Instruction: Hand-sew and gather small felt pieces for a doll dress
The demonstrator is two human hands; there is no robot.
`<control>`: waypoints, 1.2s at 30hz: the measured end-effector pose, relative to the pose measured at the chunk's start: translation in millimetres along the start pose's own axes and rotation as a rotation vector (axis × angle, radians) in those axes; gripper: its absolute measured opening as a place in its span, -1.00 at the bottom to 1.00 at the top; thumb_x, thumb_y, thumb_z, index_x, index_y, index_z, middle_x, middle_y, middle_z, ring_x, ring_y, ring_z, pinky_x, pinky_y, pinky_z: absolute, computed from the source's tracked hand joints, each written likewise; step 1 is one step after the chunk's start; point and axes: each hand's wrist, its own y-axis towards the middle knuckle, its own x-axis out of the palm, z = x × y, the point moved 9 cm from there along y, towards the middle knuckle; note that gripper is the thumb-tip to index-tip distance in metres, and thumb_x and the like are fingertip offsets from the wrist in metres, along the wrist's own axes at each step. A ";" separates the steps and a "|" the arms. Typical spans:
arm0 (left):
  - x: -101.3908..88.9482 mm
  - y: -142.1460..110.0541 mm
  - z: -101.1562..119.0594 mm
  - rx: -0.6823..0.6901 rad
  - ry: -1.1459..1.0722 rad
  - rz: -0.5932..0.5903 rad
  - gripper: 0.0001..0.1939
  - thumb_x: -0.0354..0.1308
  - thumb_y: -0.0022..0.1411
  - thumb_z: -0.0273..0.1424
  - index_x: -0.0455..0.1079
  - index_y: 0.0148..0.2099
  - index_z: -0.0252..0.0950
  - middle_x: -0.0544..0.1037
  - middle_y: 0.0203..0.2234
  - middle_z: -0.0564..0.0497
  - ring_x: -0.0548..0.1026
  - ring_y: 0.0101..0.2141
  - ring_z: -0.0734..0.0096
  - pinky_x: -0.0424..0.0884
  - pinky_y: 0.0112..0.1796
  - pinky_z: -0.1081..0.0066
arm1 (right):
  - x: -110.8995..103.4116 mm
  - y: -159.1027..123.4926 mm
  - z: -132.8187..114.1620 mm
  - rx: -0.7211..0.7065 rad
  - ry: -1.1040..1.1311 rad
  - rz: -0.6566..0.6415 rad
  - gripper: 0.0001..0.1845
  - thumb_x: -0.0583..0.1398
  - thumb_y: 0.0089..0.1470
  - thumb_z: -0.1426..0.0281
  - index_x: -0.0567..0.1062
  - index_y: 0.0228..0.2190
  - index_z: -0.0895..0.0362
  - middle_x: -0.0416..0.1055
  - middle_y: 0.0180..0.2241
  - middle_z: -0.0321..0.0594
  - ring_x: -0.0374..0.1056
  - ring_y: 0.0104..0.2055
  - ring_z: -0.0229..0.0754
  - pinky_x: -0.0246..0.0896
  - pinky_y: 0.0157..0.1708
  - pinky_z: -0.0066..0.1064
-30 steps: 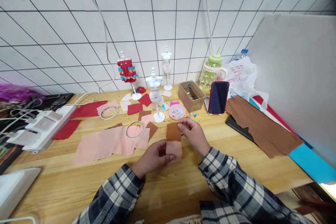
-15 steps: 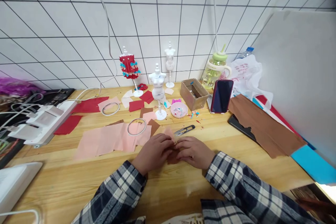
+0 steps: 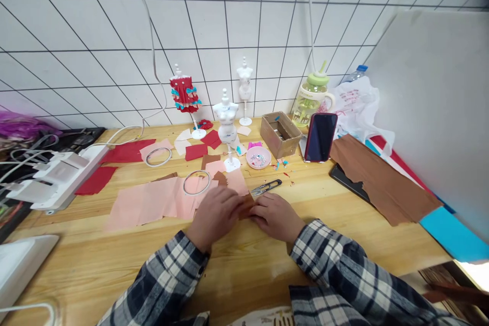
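Note:
Between my hands lies a small brown piece of fabric (image 3: 247,206) on the table. My left hand (image 3: 217,214) has its curled fingers on the fabric's left side. From the right, my right hand (image 3: 275,216) pinches the fabric's edge. A pink fabric piece (image 3: 237,182) lies flat just beyond my left fingers. Thread snips (image 3: 266,187) rest beyond my right hand. An embroidery-hoop-like metal ring (image 3: 196,183) lies on pink fabric (image 3: 143,202) to the left.
White mini mannequins (image 3: 226,122) stand behind, one wearing a red ruffled dress (image 3: 185,94). A pink dish (image 3: 259,157), cardboard box (image 3: 281,135), phone (image 3: 321,137) and green-lidded jug (image 3: 311,99) stand at the back right. Brown fabric (image 3: 385,178) lies right, a power strip (image 3: 61,178) left.
My hands have drawn slightly apart, showing the brown fabric flatter between them. The pink piece near my fingers now lies flat farther left. The view has shifted slightly.

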 end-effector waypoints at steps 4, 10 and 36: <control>23.7 -14.6 24.8 0.045 -0.028 -0.232 -0.93 0.15 0.25 -0.36 0.43 -0.24 -0.23 0.53 -0.32 -0.01 0.43 -0.26 0.29 0.36 -0.21 0.27 | -1.0 -3.6 -0.8 0.037 -0.001 -0.019 -0.88 0.17 0.14 0.41 0.49 -0.25 0.10 0.45 -0.28 -0.20 0.27 -0.20 -0.13 0.16 -0.16 -0.29; 29.0 -13.7 12.0 -0.064 -0.003 -0.253 -0.87 0.08 0.30 -0.36 0.44 -0.23 -0.24 0.53 -0.34 -0.03 0.42 -0.28 0.26 0.35 -0.24 0.25 | -3.2 -5.1 8.4 0.136 -0.026 -0.025 -0.87 0.20 0.15 0.34 0.49 -0.28 0.13 0.42 -0.26 -0.18 0.26 -0.16 -0.12 0.19 -0.12 -0.29; 16.5 -17.7 28.3 0.055 0.068 -0.203 -0.86 0.07 0.31 -0.36 0.46 -0.25 -0.21 0.53 -0.36 0.01 0.38 -0.27 0.29 0.26 -0.20 0.24 | 3.8 -9.3 -12.4 -0.017 -0.111 -0.095 -0.78 0.10 0.23 0.33 0.54 -0.30 0.10 0.46 -0.30 -0.19 0.28 -0.22 -0.16 0.18 -0.18 -0.32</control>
